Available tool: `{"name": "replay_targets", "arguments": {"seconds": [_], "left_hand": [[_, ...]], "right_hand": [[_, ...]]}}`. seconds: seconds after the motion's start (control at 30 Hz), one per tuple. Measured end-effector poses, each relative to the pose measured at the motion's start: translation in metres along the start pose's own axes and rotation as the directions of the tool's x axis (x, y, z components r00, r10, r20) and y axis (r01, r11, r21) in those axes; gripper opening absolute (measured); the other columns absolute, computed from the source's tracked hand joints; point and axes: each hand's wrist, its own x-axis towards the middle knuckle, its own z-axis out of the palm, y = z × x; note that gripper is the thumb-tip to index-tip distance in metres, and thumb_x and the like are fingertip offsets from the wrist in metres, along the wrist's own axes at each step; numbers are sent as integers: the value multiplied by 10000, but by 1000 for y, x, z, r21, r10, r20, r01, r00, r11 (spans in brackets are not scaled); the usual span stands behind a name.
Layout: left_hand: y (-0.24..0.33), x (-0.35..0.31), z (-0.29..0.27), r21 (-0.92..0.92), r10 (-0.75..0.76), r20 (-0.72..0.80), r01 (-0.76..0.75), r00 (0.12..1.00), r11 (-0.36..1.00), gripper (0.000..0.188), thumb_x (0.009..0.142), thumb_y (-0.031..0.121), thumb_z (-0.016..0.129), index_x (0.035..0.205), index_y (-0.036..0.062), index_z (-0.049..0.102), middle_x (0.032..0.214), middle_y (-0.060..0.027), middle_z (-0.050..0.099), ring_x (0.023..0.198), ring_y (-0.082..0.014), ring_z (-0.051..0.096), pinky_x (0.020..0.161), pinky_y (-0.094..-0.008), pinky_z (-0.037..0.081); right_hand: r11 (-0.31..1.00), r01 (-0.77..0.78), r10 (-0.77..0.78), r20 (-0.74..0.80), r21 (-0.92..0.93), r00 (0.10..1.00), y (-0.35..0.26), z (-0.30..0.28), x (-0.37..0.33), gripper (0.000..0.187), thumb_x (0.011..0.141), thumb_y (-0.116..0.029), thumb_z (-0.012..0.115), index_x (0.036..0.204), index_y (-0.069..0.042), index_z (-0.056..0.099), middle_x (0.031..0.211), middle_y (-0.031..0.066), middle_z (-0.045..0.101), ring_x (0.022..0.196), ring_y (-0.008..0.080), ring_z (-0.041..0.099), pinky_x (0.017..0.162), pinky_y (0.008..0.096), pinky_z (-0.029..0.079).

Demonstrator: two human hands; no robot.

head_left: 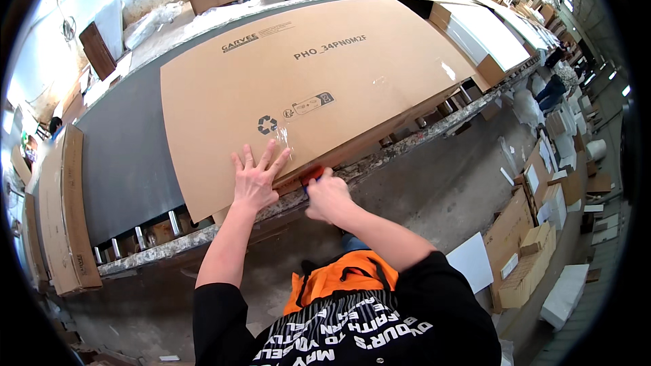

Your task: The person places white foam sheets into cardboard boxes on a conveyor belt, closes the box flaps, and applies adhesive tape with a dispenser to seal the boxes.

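A large flat cardboard box (230, 102) with dark printing lies on the conveyor in front of me. My left hand (255, 179) rests on its top near the front edge, fingers spread. Just right of it, my right hand (328, 196) is closed around a red and blue hand tool (312, 175) held against the box's front side. Most of that tool is hidden by my fingers and the box edge, so its kind is unclear. A strip of clear tape (283, 137) shines on the top beside my left fingertips.
The conveyor has a dark belt (129, 156) and metal rollers (175, 222). Another carton (68, 210) stands at the left; white panels (481, 34) lie farther right. Cardboard and foam pieces (566, 295) cover part of the right floor. People (557, 85) are in the far right background.
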Motion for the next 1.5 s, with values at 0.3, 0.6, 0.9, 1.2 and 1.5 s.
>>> {"name": "replay_targets", "arguments": {"seconds": [0.3,0.6,0.9,1.2,1.5], "left_hand": [[15,9,-18,152,-204,244,170,948,974,1091,681,450,757,1538,197,130,1596,-89,153,1395,-524,174,1054,-732,175],[60,40,6,65,-295,-24,296,955,953,1015,647,638,727,1488,236,324,1549,-91,288,1397,-499,205,1065,-730,139],[142,39,-41,-934,-468,348,255,812,-251,519,928,459,572,1216,27,597,1186,-118,620,1105,-236,583,993,-381,439],[215,20,-55,-597,-358,356,-84,863,-798,259,983,239,546,1055,10,642,1059,-80,669,985,-157,630,889,-318,502],[207,13,-37,-549,-529,277,-320,802,-772,146,960,165,590,924,26,619,888,-28,654,781,-114,636,702,-235,521]], "right_hand": [[1000,-13,11,125,8,992,17,29,-22,597,659,-271,719,1211,-70,611,1299,247,480,1016,396,589,827,431,532],[703,488,-118,-592,518,797,133,-13,-87,703,620,-146,738,1286,-44,539,1273,180,542,946,353,617,807,374,530],[454,863,-419,-802,220,425,216,-66,-47,735,446,-98,698,1179,-124,641,1170,174,616,678,252,598,610,334,517],[324,938,-554,-778,126,296,215,-71,-40,706,451,-124,677,1156,-126,659,1166,179,624,646,232,582,582,323,506],[308,951,-681,-695,14,231,182,-96,-39,631,504,-128,710,1133,-169,672,1201,168,614,688,246,607,626,337,533]]}}
